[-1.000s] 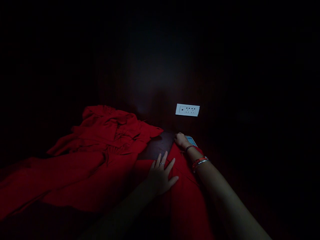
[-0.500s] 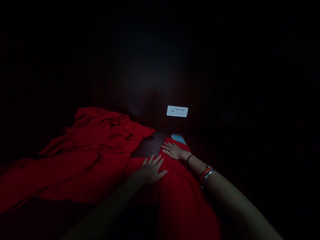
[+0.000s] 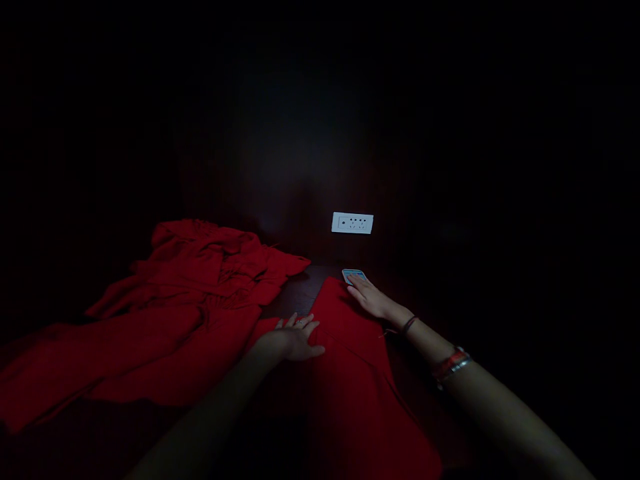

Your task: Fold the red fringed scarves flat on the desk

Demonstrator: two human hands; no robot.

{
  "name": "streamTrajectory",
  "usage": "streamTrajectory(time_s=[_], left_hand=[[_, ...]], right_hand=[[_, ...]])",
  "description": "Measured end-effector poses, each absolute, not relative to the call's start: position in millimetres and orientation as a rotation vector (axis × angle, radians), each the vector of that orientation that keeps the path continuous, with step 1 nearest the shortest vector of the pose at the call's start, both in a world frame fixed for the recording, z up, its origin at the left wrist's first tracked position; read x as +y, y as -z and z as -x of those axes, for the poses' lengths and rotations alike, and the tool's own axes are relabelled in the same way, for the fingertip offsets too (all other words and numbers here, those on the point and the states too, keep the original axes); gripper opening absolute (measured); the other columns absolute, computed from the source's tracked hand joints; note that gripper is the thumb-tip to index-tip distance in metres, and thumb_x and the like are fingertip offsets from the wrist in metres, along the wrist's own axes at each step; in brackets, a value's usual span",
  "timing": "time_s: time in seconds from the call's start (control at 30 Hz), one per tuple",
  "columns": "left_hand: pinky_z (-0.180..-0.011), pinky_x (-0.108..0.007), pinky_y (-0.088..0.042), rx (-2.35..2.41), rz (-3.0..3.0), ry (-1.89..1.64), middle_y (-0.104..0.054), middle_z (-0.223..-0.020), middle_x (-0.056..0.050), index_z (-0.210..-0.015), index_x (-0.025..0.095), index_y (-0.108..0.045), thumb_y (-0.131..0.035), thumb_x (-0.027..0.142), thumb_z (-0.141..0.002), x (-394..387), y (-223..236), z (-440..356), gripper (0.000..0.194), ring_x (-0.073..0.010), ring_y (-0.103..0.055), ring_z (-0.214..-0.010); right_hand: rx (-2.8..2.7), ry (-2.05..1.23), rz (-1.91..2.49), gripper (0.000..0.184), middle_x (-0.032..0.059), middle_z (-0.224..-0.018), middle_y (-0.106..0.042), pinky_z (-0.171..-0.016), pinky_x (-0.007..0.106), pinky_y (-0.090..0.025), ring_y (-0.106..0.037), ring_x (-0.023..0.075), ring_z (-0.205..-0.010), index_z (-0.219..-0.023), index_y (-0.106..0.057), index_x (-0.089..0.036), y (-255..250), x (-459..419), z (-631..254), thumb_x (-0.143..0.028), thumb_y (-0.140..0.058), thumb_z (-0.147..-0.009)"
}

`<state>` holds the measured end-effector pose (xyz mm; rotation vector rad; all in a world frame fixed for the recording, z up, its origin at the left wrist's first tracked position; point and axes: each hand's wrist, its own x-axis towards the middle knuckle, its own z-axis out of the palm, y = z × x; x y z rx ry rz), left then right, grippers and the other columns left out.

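Observation:
A red cloth, which looks like a fringed shawl [image 3: 350, 380], lies partly smoothed flat in front of me, with a straight edge on its right strip. To the left it is bunched into loose folds. My left hand [image 3: 295, 341] rests on the flat part, fingers spread, a ring on one finger. At the far right corner of the cloth, my right hand [image 3: 371, 297] is stretched out with its fingertips over a phone [image 3: 355, 273] that has a lit bluish screen. Those fingers cover the phone's lower part; whether they press on it is unclear.
A white socket panel [image 3: 352, 223] is fixed to the dark wall behind the cloth. Between the bunched and flat parts shows a patch of dark surface [image 3: 300, 288]. Deep shadow hides most of the surroundings.
My right hand has slid right, off the cloth's far end and onto the phone. My left hand has shifted slightly left, still on the cloth.

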<state>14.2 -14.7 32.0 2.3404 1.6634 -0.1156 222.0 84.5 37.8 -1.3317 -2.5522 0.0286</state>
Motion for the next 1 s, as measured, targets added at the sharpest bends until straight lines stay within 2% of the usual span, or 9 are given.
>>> streamTrajectory(time_s=[0.1, 0.2, 0.3, 0.4, 0.6, 0.73, 0.83, 0.93, 1.0], left_hand=[[-0.092, -0.049, -0.017, 1.756, -2.505, -0.121, -0.028, -0.13, -0.01, -0.121, 0.018, -0.035, -0.027, 0.051, -0.078, -15.4, -28.9, -22.1, 0.056, -0.0285, -0.019, -0.119], [-0.095, -0.045, -0.013, 1.691, -2.688, -0.347, -0.02, -0.133, -0.01, -0.125, 0.017, -0.027, -0.021, 0.05, -0.08, -14.3, -18.0, -33.3, 0.056, -0.0236, -0.012, -0.122], [-0.095, -0.046, -0.013, 1.49, -2.669, -0.141, -0.008, -0.136, -0.008, -0.129, 0.022, -0.016, -0.019, 0.057, -0.077, -12.7, -8.3, -38.0, 0.063, -0.0236, -0.005, -0.123], [-0.094, -0.048, -0.012, 1.464, -2.598, -0.041, -0.005, -0.136, -0.008, -0.129, 0.025, -0.011, -0.015, 0.06, -0.076, -11.1, -5.3, -35.7, 0.064, -0.0245, -0.003, -0.123], [-0.095, -0.042, -0.014, 1.657, -2.617, -0.257, -0.001, -0.136, -0.007, -0.13, 0.022, -0.011, -0.017, 0.056, -0.078, -4.5, -5.6, -29.2, 0.062, -0.0229, 0.0, -0.123], [-0.095, -0.04, -0.014, 1.889, -2.473, -0.267, -0.005, -0.136, -0.011, -0.13, 0.014, -0.01, -0.015, 0.054, -0.079, 1.1, -2.7, -25.3, 0.065, -0.0234, -0.004, -0.123], [-0.096, -0.04, -0.014, 1.884, -2.388, -0.143, -0.008, -0.135, -0.011, -0.13, 0.012, -0.009, -0.015, 0.056, -0.077, 3.4, -1.3, -22.7, 0.07, -0.0238, -0.006, -0.123], [-0.095, -0.039, -0.013, 1.854, -2.384, -0.118, -0.006, -0.135, -0.012, -0.13, 0.012, -0.006, -0.015, 0.058, -0.076, 5.1, -1.6, -21.3, 0.072, -0.024, -0.005, -0.123], [-0.095, -0.039, -0.014, 1.857, -2.381, -0.101, -0.006, -0.135, -0.012, -0.13, 0.013, -0.005, -0.015, 0.056, -0.077, 5.3, -2.7, -21.5, 0.07, -0.0243, -0.005, -0.123]], right_hand=[[-2.643, -0.117, 1.263, 0.061, 0.0063, -0.135, -0.014, -0.1, 0.034, -0.007, -0.006, 0.0159, -0.123, -0.13, -0.016, -0.016, -26.3, 48.5, -243.3, -0.052, -0.012, -0.08], [-2.7, -0.213, 1.32, 0.061, 0.0053, -0.136, -0.01, -0.1, 0.036, -0.005, -0.001, 0.0172, -0.123, -0.13, -0.014, -0.02, -14.9, 27.5, -254.6, -0.054, -0.012, -0.079], [-2.644, -0.32, 1.521, 0.065, 0.0082, -0.136, -0.004, -0.099, 0.038, -0.006, 0.001, 0.021, -0.123, -0.13, -0.012, -0.019, -9.6, 28.5, -262.4, -0.057, -0.012, -0.077], [-2.589, -0.393, 1.647, 0.066, 0.0106, -0.136, -0.002, -0.098, 0.04, -0.006, 0.0, 0.0213, -0.123, -0.131, -0.007, -0.016, -8.0, 38.0, -269.7, -0.056, -0.013, -0.078], [-2.422, -0.337, 1.633, 0.066, 0.0155, -0.135, -0.007, -0.098, 0.038, -0.011, -0.005, 0.0206, -0.123, -0.13, -0.011, -0.006, -13.5, 32.7, -268.5, -0.049, -0.02, -0.08], [-2.417, -0.234, 1.358, 0.067, 0.0078, -0.136, -0.007, -0.098, 0.039, -0.01, -0.002, 0.0204, -0.123, -0.13, -0.011, -0.018, -20.8, 12.6, -255.0, -0.055, -0.025, -0.077], [-2.625, -0.322, 1.267, 0.063, 0.0013, -0.137, -0.007, -0.097, 0.044, -0.006, 0.0, 0.0222, -0.123, -0.129, -0.012, -0.028, -19.9, 2.0, -247.2, -0.058, -0.026, -0.075], [-2.753, -0.416, 1.391, 0.06, 0.001, -0.136, -0.009, -0.096, 0.048, -0.001, -0.002, 0.0241, -0.123, -0.128, -0.016, -0.029, -16.1, 1.9, -246.0, -0.058, -0.022, -0.076], [-2.755, -0.443, 1.43, 0.058, 0.0008, -0.136, -0.009, -0.096, 0.047, -0.002, -0.001, 0.0233, -0.123, -0.128, -0.016, -0.028, -15.3, 5.3, -248.3, -0.056, -0.021, -0.077]])
